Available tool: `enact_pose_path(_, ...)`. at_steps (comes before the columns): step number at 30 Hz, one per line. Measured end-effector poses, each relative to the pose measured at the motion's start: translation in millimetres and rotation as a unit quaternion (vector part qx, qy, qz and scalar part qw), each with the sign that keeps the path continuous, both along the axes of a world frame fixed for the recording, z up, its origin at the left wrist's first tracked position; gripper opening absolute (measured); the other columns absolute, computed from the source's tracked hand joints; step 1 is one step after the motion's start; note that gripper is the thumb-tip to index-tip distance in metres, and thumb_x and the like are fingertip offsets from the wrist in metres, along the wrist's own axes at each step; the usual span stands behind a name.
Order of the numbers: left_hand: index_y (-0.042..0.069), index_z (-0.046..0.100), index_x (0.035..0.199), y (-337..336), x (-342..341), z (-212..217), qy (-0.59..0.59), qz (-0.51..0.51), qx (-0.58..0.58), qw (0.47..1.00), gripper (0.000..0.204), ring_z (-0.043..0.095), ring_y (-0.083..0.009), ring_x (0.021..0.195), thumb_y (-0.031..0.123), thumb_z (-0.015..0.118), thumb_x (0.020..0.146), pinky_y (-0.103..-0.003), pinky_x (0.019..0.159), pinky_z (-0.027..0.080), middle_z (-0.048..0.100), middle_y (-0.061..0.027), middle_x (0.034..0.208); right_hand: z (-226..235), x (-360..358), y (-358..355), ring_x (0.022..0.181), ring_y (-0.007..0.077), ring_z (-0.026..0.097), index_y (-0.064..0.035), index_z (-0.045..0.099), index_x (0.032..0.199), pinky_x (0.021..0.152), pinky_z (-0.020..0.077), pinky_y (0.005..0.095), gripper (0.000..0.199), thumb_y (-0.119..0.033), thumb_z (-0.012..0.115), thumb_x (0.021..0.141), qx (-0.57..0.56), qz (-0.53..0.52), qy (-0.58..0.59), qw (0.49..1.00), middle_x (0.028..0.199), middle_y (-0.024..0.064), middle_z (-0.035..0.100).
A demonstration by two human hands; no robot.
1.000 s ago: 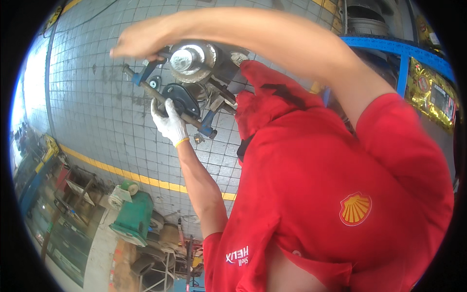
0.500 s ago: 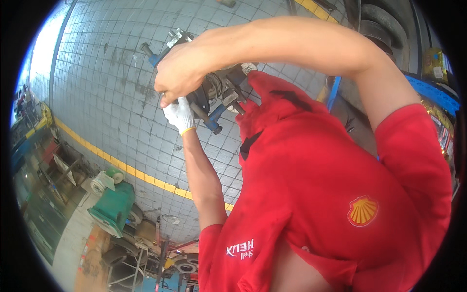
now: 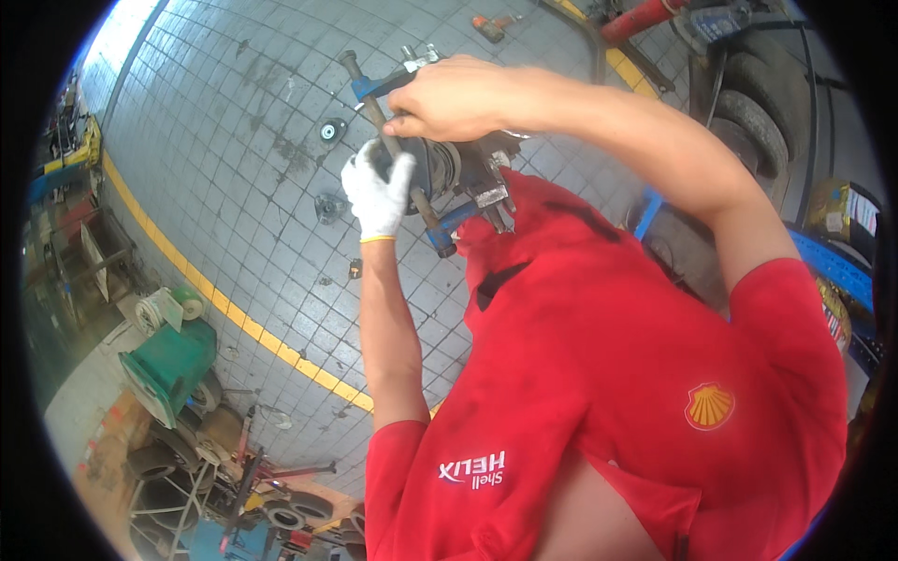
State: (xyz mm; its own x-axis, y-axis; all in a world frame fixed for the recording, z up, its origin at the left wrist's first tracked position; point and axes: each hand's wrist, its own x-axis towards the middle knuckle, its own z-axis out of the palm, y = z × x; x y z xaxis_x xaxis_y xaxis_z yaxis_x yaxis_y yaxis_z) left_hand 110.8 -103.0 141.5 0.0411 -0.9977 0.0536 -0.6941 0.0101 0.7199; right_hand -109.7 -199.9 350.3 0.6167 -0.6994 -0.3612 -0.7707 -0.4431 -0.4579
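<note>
My left hand (image 3: 380, 194), in a white knitted glove, curls round the lower middle of a long steel rod (image 3: 369, 105) with its thumb and fingers. Bare and closed, my right hand (image 3: 447, 101) lies over the upper part, its thumb pressed on the rod; its other fingers are partly hidden. Blue brackets (image 3: 456, 219) sit near both rod ends, like those of a spring compressor. Behind the rod is a dark coiled part (image 3: 440, 166) with metal clamp pieces (image 3: 488, 182) beside it, close to my red-clad body.
On the grey tiled floor lie a small round part (image 3: 328, 130), a clear plastic piece (image 3: 329, 208) and an orange power tool (image 3: 491, 28). Tyres (image 3: 748, 126) and a blue metal frame (image 3: 837, 266) stand right; a green container (image 3: 173, 369) is lower left, beyond a yellow line (image 3: 253, 327).
The rod assembly and both hands now appear further right in view. My gloved hand has shifted to around the rod, and the right hand has parted from it. The view has also shifted.
</note>
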Motion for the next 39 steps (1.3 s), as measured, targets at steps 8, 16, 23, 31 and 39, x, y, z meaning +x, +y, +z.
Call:
enact_pose_path(8, 0.011, 0.075, 0.135, 7, -5, -4, -0.011, 0.014, -0.044, 0.999, 0.063, 0.069, -0.0374, 0.113, 0.041, 0.096, 0.084, -0.051, 0.102, 0.053, 0.078, -0.0143, 0.114, -4, -15, -28, 0.102, 0.0465, 0.074, -0.0023, 0.075, 0.117, 0.092, 0.0562, 0.0571, 0.053, -0.051, 0.054, 0.117, -0.008, -0.12, -0.027, 0.992, 0.098, 0.0256, 0.077)
enact_pose_path(16, 0.016, 0.079, 0.127, 8, -11, -9, 0.038, 0.029, -0.086, 0.995, 0.04, 0.072, -0.0315, 0.097, 0.027, 0.091, 0.09, -0.046, 0.093, 0.055, 0.08, -0.0072, 0.099, -7, -21, -39, 0.103, 0.0479, 0.073, 0.0056, 0.073, 0.117, 0.094, 0.0549, 0.0555, 0.062, -0.053, 0.053, 0.117, -0.014, -0.128, -0.047, 0.991, 0.1, 0.0277, 0.075)
enact_pose_path(23, 0.017, 0.078, 0.127, 2, -3, -5, 0.021, 0.009, -0.096, 0.995, 0.038, 0.072, -0.033, 0.1, 0.027, 0.089, 0.092, -0.047, 0.095, 0.054, 0.08, -0.0075, 0.1, -27, -30, -43, 0.112, 0.0465, 0.074, 0.0035, 0.074, 0.126, 0.1, 0.0557, 0.0535, 0.063, -0.056, 0.054, 0.116, -0.03, -0.137, -0.075, 0.987, 0.113, 0.0284, 0.077)
enact_pose_path(31, 0.017, 0.078, 0.13, 5, -4, -16, 0.004, 0.007, -0.112, 0.994, 0.039, 0.071, -0.033, 0.103, 0.026, 0.088, 0.094, -0.047, 0.099, 0.052, 0.081, -0.0076, 0.102, -44, -109, -78, 0.091, 0.035, 0.078, -0.0017, 0.076, 0.124, 0.075, 0.0599, 0.0455, 0.038, -0.033, 0.059, 0.111, 0.053, -0.38, -0.151, 0.911, 0.101, 0.0198, 0.081)
enact_pose_path(39, 0.017, 0.078, 0.131, 5, -9, -24, 0.016, 0.027, -0.105, 0.994, 0.036, 0.07, -0.0329, 0.107, 0.026, 0.086, 0.097, -0.047, 0.102, 0.051, 0.081, -0.0081, 0.109, -11, -202, 41, 0.083, 0.0142, 0.071, -0.0034, 0.076, 0.136, 0.066, 0.057, 0.0323, 0.054, -0.047, 0.05, 0.119, 0.008, -0.401, -0.134, 0.906, 0.113, 0.007, 0.08)
